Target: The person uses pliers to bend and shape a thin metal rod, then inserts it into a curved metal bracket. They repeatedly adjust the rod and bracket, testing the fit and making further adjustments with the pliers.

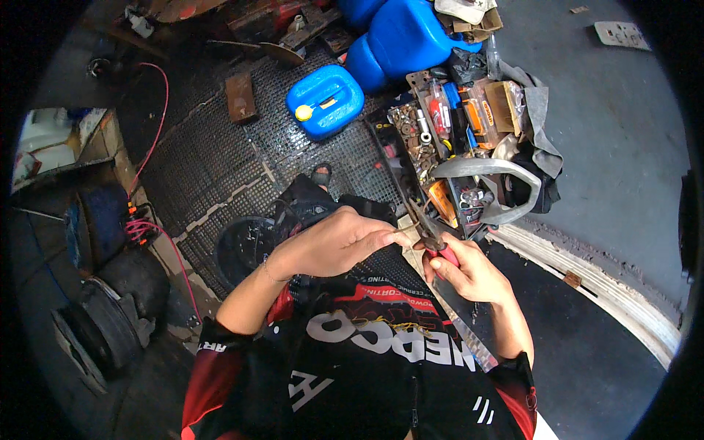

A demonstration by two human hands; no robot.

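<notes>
My left hand (341,242), fingers pinched, grips a beige strip (407,238) at the middle of the view. My right hand (471,273) is wrapped round red-handled pliers (445,255), whose dark jaws are at the strip, just right of my left fingertips; whether they bite on it I cannot tell. A long segmented silvery strip (474,343) hangs diagonally below my hands across the front of my dark shirt. Just beyond them lies an open toolbox (414,110) with metal fittings, tools and packets, and a curved grey metal handle (513,213) on its right part.
A small blue jerrycan (330,110) stands on the perforated mat (187,161), with larger blue containers (396,40) behind it. A brown block (240,99) lies nearby. Red hose (165,110) and dark reels (95,337) are at left. A white rail (616,308) runs along the right.
</notes>
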